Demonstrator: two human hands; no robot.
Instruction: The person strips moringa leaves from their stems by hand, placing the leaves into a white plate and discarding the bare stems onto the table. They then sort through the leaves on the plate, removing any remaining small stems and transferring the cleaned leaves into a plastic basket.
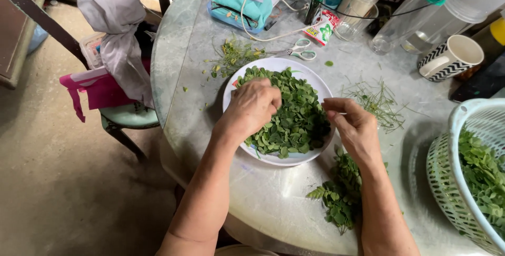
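Two hands over a white plate (231, 95) heaped with small stripped green leaves (294, 116), plate sitting mid-table on the round grey tabletop (179, 67).

Risks as I judge them: the heap stands high and crowds the plate's near rim, so a sweep of the knuckles could push leaves over onto the tabletop. Leafy sprigs (336, 195) lie just beside the plate, partly under the right forearm; a drag of that arm could scatter them toward the table edge. The bare stems (376, 101) on the far right side lie close enough to get mixed back into the clean leaves. The scissors (300, 50) sit just beyond the plate, near the far reach of either hand.

Left hand (251, 108): knuckles up, fingers curled under and pressed together down into the leaf heap on the plate's left half. Whether anything is pinched beneath I cannot tell; the fingertips are hidden.

Right hand (355, 124): at the plate's right rim, wrist cocked, thumb and forefinger closed to a pinch pointing toward the heap. It seems to nip something thin, perhaps a stem, too small to confirm.

White lattice basket (447, 156) with more leafy greens at far right, well apart from both hands. Patterned mug (450, 59) further back.
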